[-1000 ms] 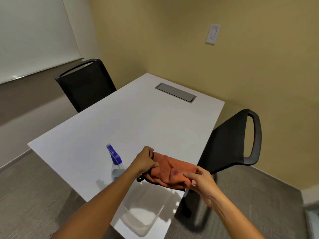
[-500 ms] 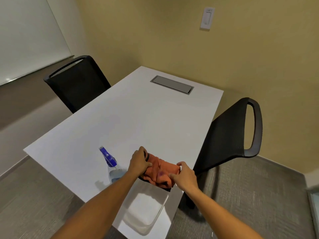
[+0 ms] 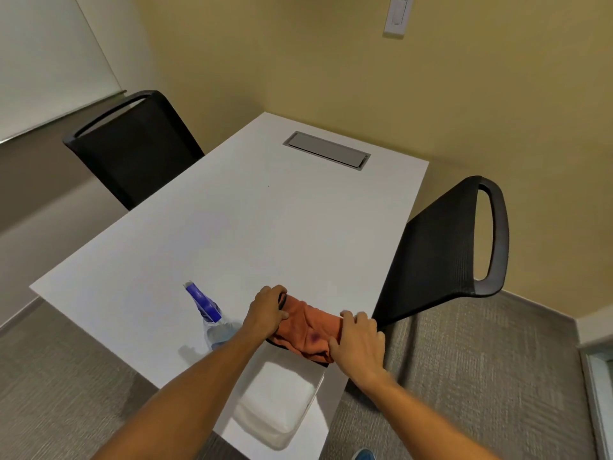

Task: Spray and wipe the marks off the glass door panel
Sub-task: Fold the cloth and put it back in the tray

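An orange cloth point(image 3: 306, 330) with a dark edge and a small purple stain lies bunched on the near right part of the white table point(image 3: 238, 234). My left hand point(image 3: 267, 310) grips its left end. My right hand point(image 3: 358, 338) presses down on its right end at the table's edge. A clear spray bottle point(image 3: 212, 322) with a blue trigger head stands just left of my left forearm, untouched. No glass door panel is in view.
Two black mesh chairs flank the table, one at the far left point(image 3: 132, 144), one at the right point(image 3: 447, 254) close to my right hand. A grey cable hatch point(image 3: 326, 154) sits in the tabletop's far end. Yellow walls and grey carpet surround it.
Both hands have lowered the cloth from just above the table onto its surface and drawn closer together, bunching it. The bottle has not moved.
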